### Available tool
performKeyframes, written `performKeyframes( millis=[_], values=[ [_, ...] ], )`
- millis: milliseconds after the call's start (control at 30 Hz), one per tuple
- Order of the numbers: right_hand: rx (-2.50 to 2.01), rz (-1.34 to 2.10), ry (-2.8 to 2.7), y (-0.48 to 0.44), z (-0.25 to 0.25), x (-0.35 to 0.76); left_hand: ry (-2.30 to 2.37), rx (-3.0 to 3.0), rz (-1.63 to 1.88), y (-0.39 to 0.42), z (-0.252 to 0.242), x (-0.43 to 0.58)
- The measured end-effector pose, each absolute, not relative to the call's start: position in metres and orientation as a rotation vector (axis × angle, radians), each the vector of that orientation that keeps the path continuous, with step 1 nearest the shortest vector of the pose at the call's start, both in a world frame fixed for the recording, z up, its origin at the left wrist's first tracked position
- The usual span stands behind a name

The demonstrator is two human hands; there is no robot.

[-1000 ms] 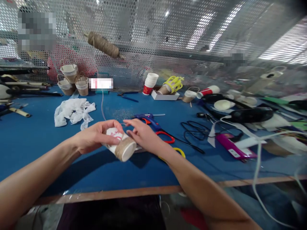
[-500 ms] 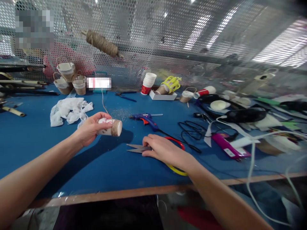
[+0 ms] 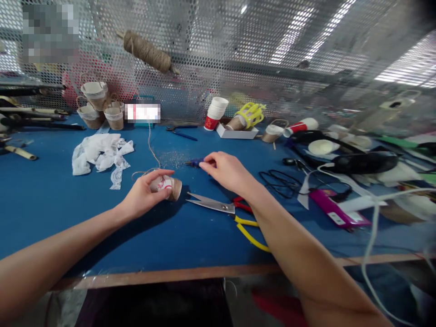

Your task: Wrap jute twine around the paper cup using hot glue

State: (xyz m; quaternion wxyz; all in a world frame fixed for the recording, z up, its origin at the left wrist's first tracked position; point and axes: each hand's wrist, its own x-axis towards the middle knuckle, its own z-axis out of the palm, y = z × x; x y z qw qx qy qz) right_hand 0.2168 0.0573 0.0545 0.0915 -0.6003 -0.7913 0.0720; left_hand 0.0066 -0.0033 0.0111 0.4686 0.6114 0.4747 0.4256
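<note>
My left hand (image 3: 148, 193) is closed around a white paper cup (image 3: 165, 182) with red print, lying on its side, twine wound around its rim end. A loose strand of twine (image 3: 150, 141) runs up from beside the cup toward the back. My right hand (image 3: 226, 172) is over the blue hot glue gun (image 3: 195, 162), its fingers curled on the body just behind the nozzle; the hand hides most of the gun. Below it, scissors (image 3: 218, 206) with red and yellow handles lie on the blue table with blades slightly apart, partly behind my right forearm.
A twine spool (image 3: 146, 52) hangs on the perforated metal screen. White lace (image 3: 102, 154) lies at left, near small twine-handled buckets (image 3: 114, 116). Pliers (image 3: 182, 132), stacked cups (image 3: 216, 113) and a white box (image 3: 236, 131) stand behind. A purple power strip (image 3: 335, 209) and cables lie right.
My right hand has let go of the scissors and moved up to the glue gun. My left hand, still holding the cup, has shifted slightly right and lower.
</note>
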Motion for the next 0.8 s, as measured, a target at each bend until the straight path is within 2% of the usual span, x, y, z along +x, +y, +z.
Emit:
performKeyframes(
  millis=[100,433,633,800],
  values=[
    [-1.967,0.182,-2.328,0.074,0.044,0.228,1.237,1.552,1.026,-0.004,0.012,0.007],
    [-2.215,0.531,-2.282,0.090,0.029,0.245,1.351,1.614,1.003,-0.005,0.013,0.008],
    [-2.094,0.675,-2.020,0.086,0.036,0.244,1.341,1.611,1.017,-0.004,0.010,0.008],
    [-1.765,0.904,-1.860,0.061,0.052,0.234,1.326,1.641,0.985,-0.002,0.006,0.007]
  ],
)
